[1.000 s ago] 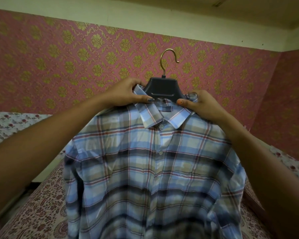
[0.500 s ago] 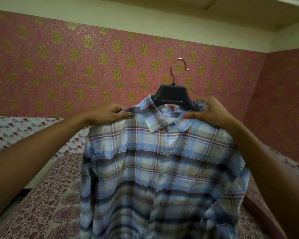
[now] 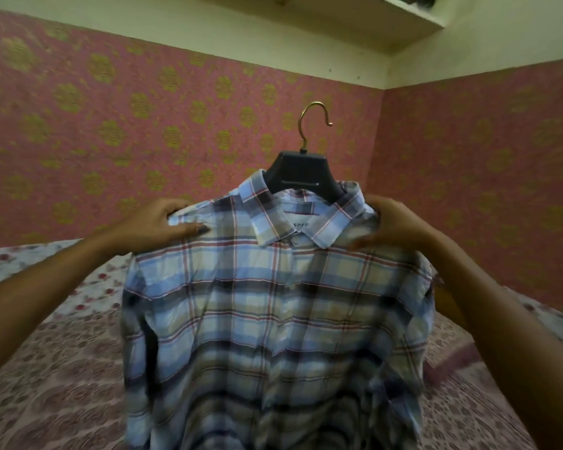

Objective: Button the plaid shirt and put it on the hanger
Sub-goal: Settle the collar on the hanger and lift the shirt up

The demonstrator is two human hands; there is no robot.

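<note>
The blue, tan and red plaid shirt (image 3: 273, 313) hangs buttoned down its front, held up in the air before me. A dark plastic hanger (image 3: 301, 172) with a brass hook sticks out of the collar. My left hand (image 3: 163, 224) grips the shirt's left shoulder, thumb laid on the front of the cloth. My right hand (image 3: 394, 224) grips the right shoulder beside the collar; it is blurred. The hanger's arms are hidden inside the shirt.
A bed with a pink floral cover (image 3: 56, 384) lies below and behind the shirt. Pink and gold patterned walls (image 3: 143, 125) meet in a corner at the right. A white shelf (image 3: 410, 11) juts out near the ceiling.
Both hands have slid outward from the collar onto the shoulders. The shirt and hanger have shifted right in view, and the camera has tilted up a little.
</note>
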